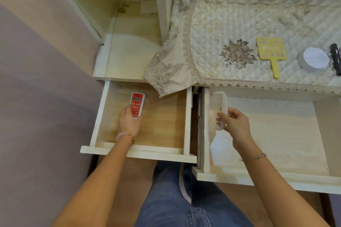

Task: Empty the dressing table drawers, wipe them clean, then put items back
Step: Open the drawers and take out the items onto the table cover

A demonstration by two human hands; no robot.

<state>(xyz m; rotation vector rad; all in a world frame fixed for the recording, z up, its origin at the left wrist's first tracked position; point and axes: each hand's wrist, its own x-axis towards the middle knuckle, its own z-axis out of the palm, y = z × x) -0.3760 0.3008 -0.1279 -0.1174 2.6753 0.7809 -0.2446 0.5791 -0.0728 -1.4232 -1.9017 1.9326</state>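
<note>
Two items in hand — left hand (pixel 128 122) curls its fingers round the near end of the remote (pixel 137 104), low in the left drawer (pixel 162 121) with its long axis pointing away, while right hand (pixel 235 125) pinches the comb (pixel 220 108) by its near end over the right drawer (pixel 267 134), left side.

A plain mauve-pink surface (pixel 36 79) fills the left side beside a cream-painted wooden dressing table (pixel 163 14) with an open pale-wood side shelf (pixel 129 57). A quilted ivory satin cloth with lace trim (pixel 239 14) covers the top, one corner hanging over the front edge. Brown wooden floor (pixel 134 177) shows below.
</note>
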